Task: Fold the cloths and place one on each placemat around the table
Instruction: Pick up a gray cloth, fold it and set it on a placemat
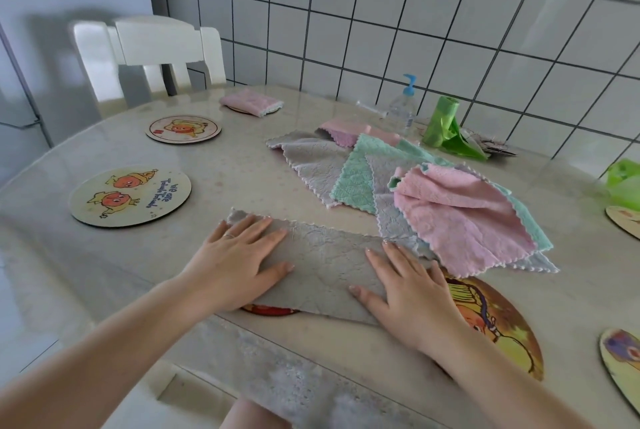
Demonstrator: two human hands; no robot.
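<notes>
A grey cloth [322,262], folded into a long strip, lies near the table's front edge. My left hand [239,258] presses flat on its left end and my right hand [405,286] presses flat on its right end, fingers straight. The strip partly covers a round placemat [502,324]. A loose pile of cloths lies behind it: a pink cloth [457,217] on top, a green cloth [356,179] and another grey cloth [311,161]. A folded pink cloth [251,101] sits on a far placemat. Two round tomato-print placemats [130,196] [183,128] lie bare on the left.
A white chair [152,57] stands at the table's far left. By the tiled wall are a pump bottle [403,106] and a roll of green bags [445,123]. More placemats [623,369] [623,220] show at the right edge.
</notes>
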